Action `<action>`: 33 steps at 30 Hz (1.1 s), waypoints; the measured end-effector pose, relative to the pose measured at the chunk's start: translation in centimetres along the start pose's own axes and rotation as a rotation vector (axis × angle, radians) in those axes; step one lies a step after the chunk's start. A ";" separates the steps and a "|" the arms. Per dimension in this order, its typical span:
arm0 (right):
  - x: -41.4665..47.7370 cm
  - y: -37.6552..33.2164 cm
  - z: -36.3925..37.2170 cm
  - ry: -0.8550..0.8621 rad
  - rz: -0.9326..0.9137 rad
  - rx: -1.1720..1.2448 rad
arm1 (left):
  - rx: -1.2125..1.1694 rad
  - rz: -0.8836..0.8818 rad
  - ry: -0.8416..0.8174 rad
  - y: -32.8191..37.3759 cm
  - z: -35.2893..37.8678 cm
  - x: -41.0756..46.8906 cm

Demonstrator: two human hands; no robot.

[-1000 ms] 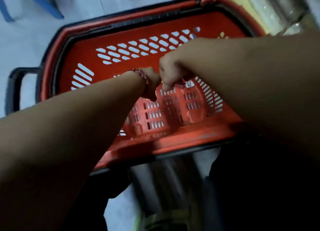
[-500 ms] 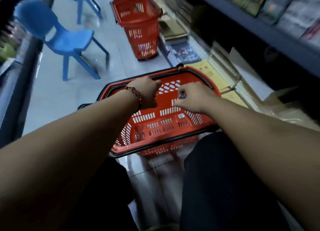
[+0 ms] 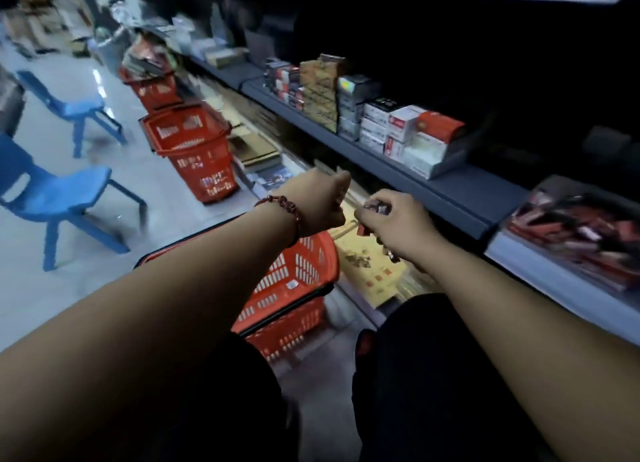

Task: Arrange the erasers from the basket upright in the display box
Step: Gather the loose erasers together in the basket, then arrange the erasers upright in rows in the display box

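Red basket (image 3: pixel 298 271) sits on floor below both hands. Right hand (image 3: pixel 398 224) fingers curl round several small erasers (image 3: pixel 376 206), just beside the shelf (image 3: pixel 460 198). Left hand (image 3: pixel 320 203) fingers hidden; grip cannot be told.

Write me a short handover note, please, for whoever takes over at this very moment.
Left hand: above the basket, fingers curled away from view; contents unclear.
Right hand: grips several small erasers near the shelf edge.
Box: on the shelf to the right, holding blurred red and dark items; probably the display box.
Done: a handful is out of the basket.
Left: stand these upright in the box. Whether more remain in the basket is hidden.
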State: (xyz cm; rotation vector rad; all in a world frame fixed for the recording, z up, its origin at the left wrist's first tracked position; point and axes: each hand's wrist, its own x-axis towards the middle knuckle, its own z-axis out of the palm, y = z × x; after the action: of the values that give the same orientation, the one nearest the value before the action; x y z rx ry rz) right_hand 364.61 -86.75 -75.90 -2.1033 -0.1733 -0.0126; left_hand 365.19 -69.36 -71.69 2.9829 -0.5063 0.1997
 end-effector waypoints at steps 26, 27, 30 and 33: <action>-7.6 5.5 -20.1 1.225 0.177 0.111 | -1.922 -0.020 -0.048 23.7 6.1 16.2; -7.3 5.8 -20.3 1.231 0.193 0.110 | -1.908 0.021 -0.072 24.3 6.1 16.6; -6.4 6.4 -20.4 1.199 0.192 0.125 | -1.873 0.078 -0.068 25.3 6.5 17.3; -5.1 6.8 -20.3 1.157 0.210 0.175 | -1.846 0.106 -0.041 25.5 5.9 16.9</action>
State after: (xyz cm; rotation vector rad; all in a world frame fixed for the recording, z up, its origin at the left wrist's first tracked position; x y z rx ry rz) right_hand 361.68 -108.14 -71.74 -1.6352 0.7067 -1.0127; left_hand 373.11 -99.50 -72.81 1.1569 -0.4245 -0.2311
